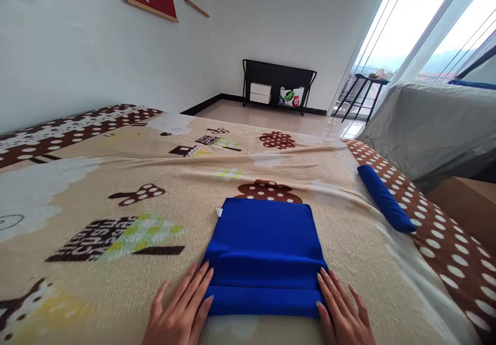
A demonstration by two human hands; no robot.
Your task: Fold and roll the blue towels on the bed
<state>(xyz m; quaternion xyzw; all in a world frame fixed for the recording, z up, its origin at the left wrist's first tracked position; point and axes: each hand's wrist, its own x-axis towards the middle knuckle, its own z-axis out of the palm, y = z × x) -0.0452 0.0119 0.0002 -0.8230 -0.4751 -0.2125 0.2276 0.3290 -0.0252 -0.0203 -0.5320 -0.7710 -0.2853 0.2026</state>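
Nearest, the left hand [182, 309] lies flat, fingers spread, its fingertips touching the left edge of a folded blue cloth [265, 254]. The right hand [343, 311] lies the same way against the cloth's right edge; neither grasps anything. The cloth rests on the patterned beige blanket [127, 179], its near end rolled into a low fold, a small white tag at its far left corner. Farther right lies a rolled blue cloth [385, 199] on the dotted brown border. Beyond, a black shelf [279, 84] stands against the wall.
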